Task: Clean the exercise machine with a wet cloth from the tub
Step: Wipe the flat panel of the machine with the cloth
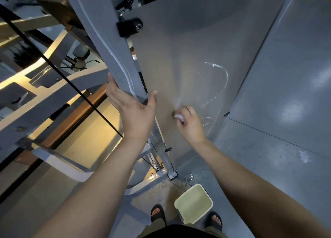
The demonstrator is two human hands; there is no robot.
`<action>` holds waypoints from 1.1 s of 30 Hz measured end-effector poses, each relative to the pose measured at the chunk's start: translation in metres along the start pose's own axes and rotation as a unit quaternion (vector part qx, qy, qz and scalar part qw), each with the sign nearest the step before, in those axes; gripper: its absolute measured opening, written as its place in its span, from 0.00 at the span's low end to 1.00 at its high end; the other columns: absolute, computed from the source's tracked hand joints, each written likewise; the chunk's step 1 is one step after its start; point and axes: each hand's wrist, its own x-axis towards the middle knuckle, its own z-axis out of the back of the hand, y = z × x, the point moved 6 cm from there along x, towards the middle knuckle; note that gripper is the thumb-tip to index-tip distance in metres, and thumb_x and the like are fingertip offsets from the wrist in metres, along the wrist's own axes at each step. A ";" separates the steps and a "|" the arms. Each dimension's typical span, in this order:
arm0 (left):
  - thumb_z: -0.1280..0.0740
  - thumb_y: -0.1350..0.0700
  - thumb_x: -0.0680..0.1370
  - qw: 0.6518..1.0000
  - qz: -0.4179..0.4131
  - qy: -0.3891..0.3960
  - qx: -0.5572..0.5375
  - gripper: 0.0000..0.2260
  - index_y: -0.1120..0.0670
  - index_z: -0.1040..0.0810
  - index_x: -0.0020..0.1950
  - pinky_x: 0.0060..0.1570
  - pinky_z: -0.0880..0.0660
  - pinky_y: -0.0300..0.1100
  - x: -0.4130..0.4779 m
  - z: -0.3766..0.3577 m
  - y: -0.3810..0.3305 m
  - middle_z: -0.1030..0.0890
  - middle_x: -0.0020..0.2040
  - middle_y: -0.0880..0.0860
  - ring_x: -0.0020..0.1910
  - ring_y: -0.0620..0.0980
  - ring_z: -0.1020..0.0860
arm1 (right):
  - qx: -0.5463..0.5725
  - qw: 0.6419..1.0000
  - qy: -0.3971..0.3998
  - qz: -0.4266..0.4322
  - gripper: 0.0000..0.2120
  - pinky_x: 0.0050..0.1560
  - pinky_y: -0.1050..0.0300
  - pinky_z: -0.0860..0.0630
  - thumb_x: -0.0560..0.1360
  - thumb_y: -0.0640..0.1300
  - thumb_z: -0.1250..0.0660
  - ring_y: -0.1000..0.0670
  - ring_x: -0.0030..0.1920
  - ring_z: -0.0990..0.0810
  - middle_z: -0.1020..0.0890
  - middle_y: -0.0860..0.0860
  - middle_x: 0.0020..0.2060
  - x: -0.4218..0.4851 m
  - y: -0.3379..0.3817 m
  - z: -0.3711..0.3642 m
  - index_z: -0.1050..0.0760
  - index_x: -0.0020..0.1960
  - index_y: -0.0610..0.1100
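Right hand [190,124] fingers clamp the small white wet cloth [179,116] against the grey machine panel [179,49]; left hand [133,110] fingers apart, bracing the grey frame post [107,40].

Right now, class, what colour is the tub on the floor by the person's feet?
Pale yellow, almost cream; the tub shows best in the head view.

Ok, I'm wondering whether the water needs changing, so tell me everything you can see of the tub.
The tub is a pale cream rectangular basin with rounded corners, plastic by its look. It stands upright on the grey floor near the foot of the machine, between the person's sandalled feet, neither plainly touching it. Inside is a flat yellowish-green surface, probably cloudy water, fairly high. Wet splashes lie on the floor just beyond it.
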 end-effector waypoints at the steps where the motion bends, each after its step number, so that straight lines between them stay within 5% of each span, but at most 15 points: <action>1: 0.21 0.51 0.73 1.000 0.001 0.002 0.001 0.48 0.59 0.52 0.80 0.75 0.36 0.62 0.000 -0.001 0.001 0.44 0.77 0.63 0.78 0.62 0.43 | 0.000 1.000 -0.001 0.002 0.08 0.48 0.46 0.21 0.74 0.38 0.37 0.41 0.46 0.19 0.22 0.46 0.50 0.006 0.000 0.005 0.20 0.47 0.43; 6: 0.21 0.50 0.73 1.000 -0.001 -0.006 -0.006 0.48 0.50 0.52 0.80 0.74 0.34 0.61 0.001 -0.001 0.002 0.44 0.77 0.61 0.78 0.60 0.42 | 0.119 0.981 -0.135 -0.078 0.08 0.48 0.56 0.20 0.74 0.35 0.37 0.48 0.45 0.16 0.24 0.52 0.52 0.027 0.008 0.029 0.21 0.47 0.44; 10: 0.21 0.52 0.73 1.000 0.003 -0.010 -0.005 0.48 0.60 0.51 0.80 0.76 0.37 0.60 0.000 0.000 -0.001 0.43 0.76 0.62 0.78 0.61 0.42 | 0.047 0.994 -0.065 -0.071 0.05 0.49 0.62 0.26 0.72 0.32 0.32 0.43 0.47 0.19 0.21 0.44 0.50 0.005 -0.001 -0.004 0.21 0.47 0.38; 14: 0.21 0.53 0.73 1.000 0.012 -0.005 -0.006 0.48 0.61 0.50 0.80 0.78 0.39 0.52 -0.001 0.000 -0.003 0.42 0.75 0.62 0.77 0.58 0.41 | 0.068 0.991 -0.099 -0.060 0.05 0.50 0.51 0.21 0.72 0.37 0.35 0.44 0.47 0.17 0.24 0.56 0.50 0.026 0.008 0.025 0.22 0.44 0.44; 17: 0.21 0.51 0.73 1.000 0.004 -0.008 -0.003 0.48 0.59 0.50 0.80 0.76 0.36 0.60 0.001 0.000 -0.003 0.42 0.76 0.62 0.77 0.60 0.41 | 0.132 0.975 -0.156 -0.090 0.07 0.45 0.51 0.17 0.74 0.34 0.36 0.46 0.43 0.15 0.26 0.59 0.51 0.033 0.010 0.034 0.25 0.42 0.44; 21: 0.21 0.51 0.73 1.000 0.005 -0.010 0.003 0.48 0.60 0.51 0.80 0.75 0.36 0.61 0.000 0.000 -0.002 0.42 0.76 0.62 0.78 0.61 0.41 | 0.069 0.992 -0.036 -0.097 0.06 0.51 0.56 0.23 0.73 0.31 0.33 0.41 0.48 0.17 0.22 0.47 0.50 0.004 -0.006 -0.004 0.19 0.47 0.39; 23: 0.21 0.51 0.73 1.000 0.004 -0.004 0.004 0.48 0.60 0.51 0.80 0.76 0.36 0.60 -0.001 0.001 -0.003 0.43 0.76 0.61 0.77 0.59 0.42 | 0.039 0.994 0.001 -0.098 0.06 0.53 0.52 0.22 0.73 0.34 0.33 0.40 0.49 0.18 0.21 0.47 0.51 0.003 -0.009 -0.005 0.18 0.47 0.40; 27: 0.21 0.51 0.73 1.000 0.003 -0.010 -0.001 0.49 0.59 0.51 0.81 0.76 0.38 0.61 0.000 0.002 -0.003 0.43 0.76 0.61 0.78 0.59 0.42 | 0.109 0.988 -0.098 -0.040 0.05 0.47 0.43 0.18 0.72 0.40 0.37 0.45 0.46 0.16 0.27 0.65 0.51 0.039 0.032 0.037 0.24 0.43 0.48; 30: 0.22 0.51 0.72 1.000 0.003 -0.017 -0.005 0.48 0.54 0.52 0.80 0.75 0.36 0.62 0.000 0.002 -0.004 0.43 0.76 0.58 0.78 0.59 0.41 | 0.118 0.982 -0.147 -0.004 0.05 0.47 0.48 0.17 0.74 0.36 0.36 0.46 0.47 0.16 0.27 0.59 0.53 0.045 0.051 0.048 0.24 0.44 0.44; 33: 0.22 0.51 0.73 1.000 -0.002 -0.013 -0.003 0.48 0.52 0.52 0.80 0.75 0.36 0.62 0.000 0.003 -0.005 0.44 0.77 0.59 0.78 0.60 0.41 | 0.039 0.997 -0.069 -0.022 0.05 0.50 0.54 0.22 0.74 0.34 0.35 0.44 0.47 0.18 0.24 0.48 0.51 0.018 0.025 0.015 0.22 0.45 0.41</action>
